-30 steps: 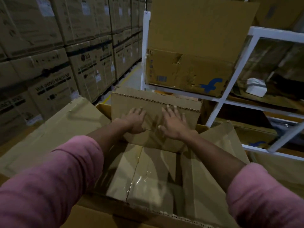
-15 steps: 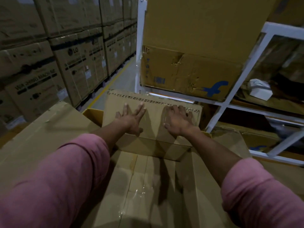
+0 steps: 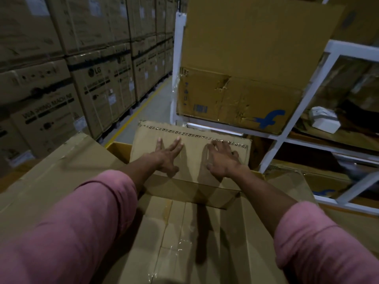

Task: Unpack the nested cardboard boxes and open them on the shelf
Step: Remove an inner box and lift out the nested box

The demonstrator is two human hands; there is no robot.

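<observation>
Both palms flat on the far flap (image 3: 190, 158) of the big open box (image 3: 184, 232): left hand (image 3: 167, 157) spread, right hand (image 3: 222, 159) with fingertips bent at the flap's edge, gripping nothing. Risk: flap springing back, or tearing at the crease if pushed hard. Dim warehouse aisle; white shelf (image 3: 287, 128) just beyond, stacked cartons (image 3: 86, 95) to the left

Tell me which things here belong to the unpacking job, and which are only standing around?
Job: left hand and right hand pressing the far flap of the open box; white shelf.
Bystanders: stacked washing-machine cartons; dented carton with blue logo.
</observation>
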